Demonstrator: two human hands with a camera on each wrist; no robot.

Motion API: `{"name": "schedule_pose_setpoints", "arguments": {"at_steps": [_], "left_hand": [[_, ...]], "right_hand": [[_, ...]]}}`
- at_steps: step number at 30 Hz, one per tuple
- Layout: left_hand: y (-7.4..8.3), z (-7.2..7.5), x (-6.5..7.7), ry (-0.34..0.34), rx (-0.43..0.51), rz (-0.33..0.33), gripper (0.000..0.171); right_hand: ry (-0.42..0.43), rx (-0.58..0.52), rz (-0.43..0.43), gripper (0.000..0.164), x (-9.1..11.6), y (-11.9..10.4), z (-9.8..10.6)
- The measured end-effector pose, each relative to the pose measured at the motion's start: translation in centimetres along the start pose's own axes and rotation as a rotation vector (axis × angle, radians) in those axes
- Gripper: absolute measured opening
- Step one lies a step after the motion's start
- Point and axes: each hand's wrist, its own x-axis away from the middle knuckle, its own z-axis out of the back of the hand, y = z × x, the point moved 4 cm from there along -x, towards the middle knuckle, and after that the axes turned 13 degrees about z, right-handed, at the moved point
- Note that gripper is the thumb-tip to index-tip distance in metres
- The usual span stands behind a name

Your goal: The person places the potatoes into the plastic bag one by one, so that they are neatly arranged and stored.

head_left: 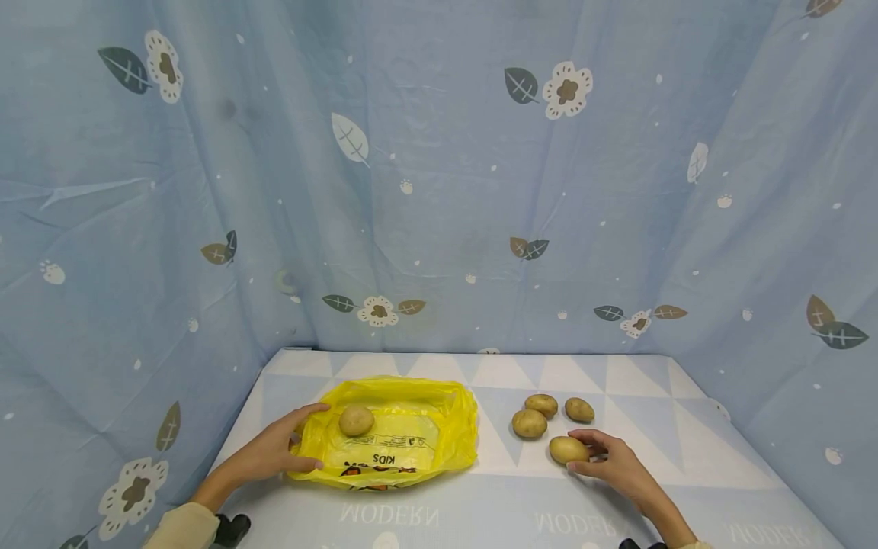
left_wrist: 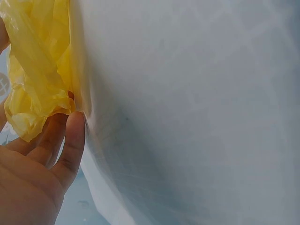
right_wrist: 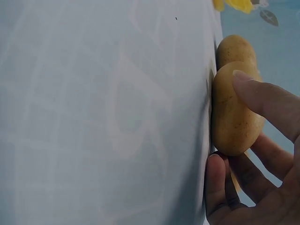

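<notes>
Your right hand (head_left: pixel 610 461) has a narrow hold on a pale brown, oval potato (head_left: pixel 568 450), thumb on its near side and fingers on its far side, closing on its right end. The right wrist view shows your thumb tip laid against the skin; whether that potato bears on the table or sits just above it, you cannot tell from here. It is on the right part of the table, nearest you of the four there. Just beyond it are three more: a rounded tan potato (head_left: pixel 530 424) to the left, a speckled brown potato (head_left: pixel 542 405) right up against that one on its far side, and a small oval potato (head_left: pixel 579 410) a little to the right.

Your left hand (head_left: pixel 270 450) is spread wide at the left end of a crinkled, bright yellow plastic bag (head_left: pixel 449 442), thumb near and forefinger far. It touches the plastic, but I cannot tell whether it pinches it. Inside the bag's raised rim, toward the left, you have a round, light tan potato (head_left: pixel 357 421), well apart from the others.

Under everything is a white and pale blue patterned tablecloth (head_left: pixel 494 511), and behind it hangs a light blue curtain with flowers and leaves (head_left: pixel 439 191)
</notes>
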Motion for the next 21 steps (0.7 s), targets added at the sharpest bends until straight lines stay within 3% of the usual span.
{"name": "schedule_pose_setpoints", "arguments": {"at_steps": [14, 21], "left_hand": [[0.07, -0.13, -0.26, 0.004, -0.011, 0.007, 0.094], [0.01, -0.15, -0.04, 0.001, -0.005, 0.024, 0.094]], "right_hand": [[0.05, 0.108, 0.018, 0.067, 0.1, -0.63, 0.45], [0.034, 0.081, -0.001, 0.065, 0.08, -0.47, 0.52]]}}
